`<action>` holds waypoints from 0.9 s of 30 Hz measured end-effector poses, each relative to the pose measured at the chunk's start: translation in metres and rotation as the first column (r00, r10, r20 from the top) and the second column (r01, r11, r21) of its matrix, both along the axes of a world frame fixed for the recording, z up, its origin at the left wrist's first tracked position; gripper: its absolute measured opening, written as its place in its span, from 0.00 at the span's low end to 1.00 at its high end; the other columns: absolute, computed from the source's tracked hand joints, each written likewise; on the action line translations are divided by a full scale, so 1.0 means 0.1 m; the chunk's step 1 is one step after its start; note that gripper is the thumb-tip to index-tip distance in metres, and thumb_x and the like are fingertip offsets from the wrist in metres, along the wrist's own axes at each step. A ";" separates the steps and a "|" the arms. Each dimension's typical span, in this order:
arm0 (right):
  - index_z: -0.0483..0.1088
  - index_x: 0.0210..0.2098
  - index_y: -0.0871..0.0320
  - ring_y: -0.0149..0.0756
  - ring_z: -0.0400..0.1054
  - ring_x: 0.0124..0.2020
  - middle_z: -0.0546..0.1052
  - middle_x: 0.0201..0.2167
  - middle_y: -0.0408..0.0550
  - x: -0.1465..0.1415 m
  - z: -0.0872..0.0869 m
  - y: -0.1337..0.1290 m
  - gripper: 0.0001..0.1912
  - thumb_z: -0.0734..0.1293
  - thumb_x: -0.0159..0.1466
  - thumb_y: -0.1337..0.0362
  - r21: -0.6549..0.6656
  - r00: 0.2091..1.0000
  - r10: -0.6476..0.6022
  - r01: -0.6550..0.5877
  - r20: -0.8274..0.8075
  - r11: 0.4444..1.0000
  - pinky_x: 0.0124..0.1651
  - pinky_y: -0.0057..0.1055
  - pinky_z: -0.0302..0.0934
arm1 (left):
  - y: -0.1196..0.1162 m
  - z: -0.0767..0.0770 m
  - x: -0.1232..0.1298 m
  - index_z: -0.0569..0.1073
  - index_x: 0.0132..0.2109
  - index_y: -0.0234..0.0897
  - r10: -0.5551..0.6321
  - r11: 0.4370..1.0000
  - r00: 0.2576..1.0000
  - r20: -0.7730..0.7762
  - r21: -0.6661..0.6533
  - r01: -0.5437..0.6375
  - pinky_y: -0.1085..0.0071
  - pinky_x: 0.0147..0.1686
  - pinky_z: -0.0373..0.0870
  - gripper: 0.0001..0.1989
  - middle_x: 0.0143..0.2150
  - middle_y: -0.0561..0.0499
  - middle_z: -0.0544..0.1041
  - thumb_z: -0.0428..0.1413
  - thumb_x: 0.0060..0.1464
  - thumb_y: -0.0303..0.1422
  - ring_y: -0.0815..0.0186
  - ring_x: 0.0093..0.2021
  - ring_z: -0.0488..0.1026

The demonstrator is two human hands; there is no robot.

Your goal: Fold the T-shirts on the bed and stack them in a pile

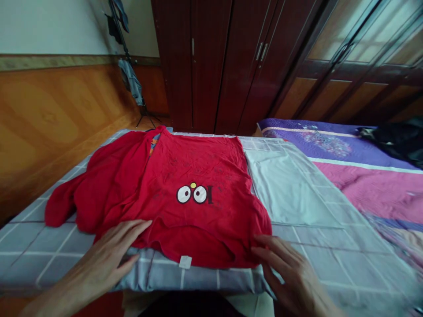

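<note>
A red T-shirt [214, 163] lies spread on the bed, its neck opening and a small white tag [185, 262] towards me. Two cartoon eyes [191, 194] and a dark letter are printed on its front. Stretched fingers of my left hand [120, 248] touch the shirt's near left edge, thumb apart. My right hand [289, 266] is at the near right corner, its fingertips on the red cloth and the thumb lower down, apart from them. Bunched red cloth [109, 176] covers the left side; whether it is a separate garment I cannot tell.
A pale folded cloth [291, 189] lies flat right of the shirt. Grey checked bedding [330, 251] covers the bed. Beyond it are a purple and pink bed cover [373, 185] with dark clothing [396, 138], a dark wardrobe [211, 66] and a coat stand [127, 53].
</note>
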State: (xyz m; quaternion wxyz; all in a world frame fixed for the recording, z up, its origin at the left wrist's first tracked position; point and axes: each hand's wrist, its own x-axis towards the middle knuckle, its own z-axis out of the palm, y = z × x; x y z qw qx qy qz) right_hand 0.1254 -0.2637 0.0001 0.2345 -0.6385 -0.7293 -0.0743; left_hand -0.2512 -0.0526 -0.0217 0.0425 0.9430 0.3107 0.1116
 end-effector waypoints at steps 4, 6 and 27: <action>0.70 0.46 0.57 0.37 0.72 0.44 0.75 0.45 0.53 0.03 0.00 0.06 0.14 0.57 0.65 0.65 -0.021 0.960 -0.235 0.235 -0.150 0.972 0.43 0.31 0.67 | -0.03 -0.03 0.09 0.56 0.64 0.50 -0.038 0.998 0.998 0.050 0.048 0.035 0.71 0.52 0.66 0.32 0.57 0.51 0.70 0.53 0.52 0.34 0.60 0.53 0.71; 0.71 0.45 0.58 0.39 0.72 0.40 0.76 0.40 0.52 0.14 -0.05 0.09 0.15 0.57 0.66 0.60 -0.086 0.889 -0.442 0.435 -0.118 0.896 0.36 0.32 0.66 | -0.03 -0.04 0.11 0.57 0.64 0.51 -0.052 0.997 0.997 0.058 0.067 0.048 0.72 0.52 0.66 0.30 0.56 0.52 0.71 0.52 0.53 0.35 0.61 0.52 0.71; 0.68 0.29 0.56 0.36 0.69 0.33 0.71 0.31 0.46 0.17 0.14 0.81 0.06 0.60 0.61 0.64 -0.380 0.802 -0.572 0.590 0.174 0.712 0.28 0.28 0.48 | -0.02 -0.53 0.20 0.74 0.43 0.46 -0.006 0.997 0.962 0.272 0.072 -0.014 0.68 0.47 0.71 0.13 0.47 0.49 0.75 0.50 0.53 0.32 0.60 0.47 0.73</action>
